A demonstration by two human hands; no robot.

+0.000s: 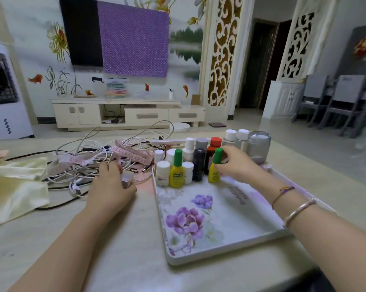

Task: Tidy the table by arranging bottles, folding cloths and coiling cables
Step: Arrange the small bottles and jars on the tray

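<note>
The right hand [234, 165] reaches in from five o'clock, forearm low across the floral tray [220, 245], fingers curled round a yellow bottle with a green cap [215, 167]. That bottle stands upright on the tray at the hand's nine o'clock side, at the right end of the bottle cluster, just beside a black bottle [199, 164]. The left hand [111, 187] rests palm down at the tangled cables [89, 163], fingers curled over a small white plug [127, 179]. Yellow cloths [15, 186] lie at nine o'clock.
</note>
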